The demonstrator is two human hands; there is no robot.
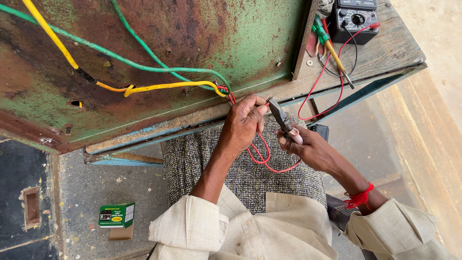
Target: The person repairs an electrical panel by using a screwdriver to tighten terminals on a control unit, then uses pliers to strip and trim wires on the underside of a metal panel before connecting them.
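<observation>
Just below the edge of the rusty green-painted metal panel [202, 33], the thin red wire [260, 154] loops down over the lap, and both hands are on it. The left hand [243, 123] is curled, fingers pinched together on the wire's upper end near the panel's rim. The right hand [308, 147] is wrapped tight round the handles of grey steel pliers [280, 115], whose tip points up toward the left fingertips; whether the tip bites the wire I cannot tell. The wire looks glossy, curving in two slack loops. Yellow and green cables [168, 86] run across the panel above. On the weathered wooden bench [385, 48] sits a black multimeter [353, 19].
</observation>
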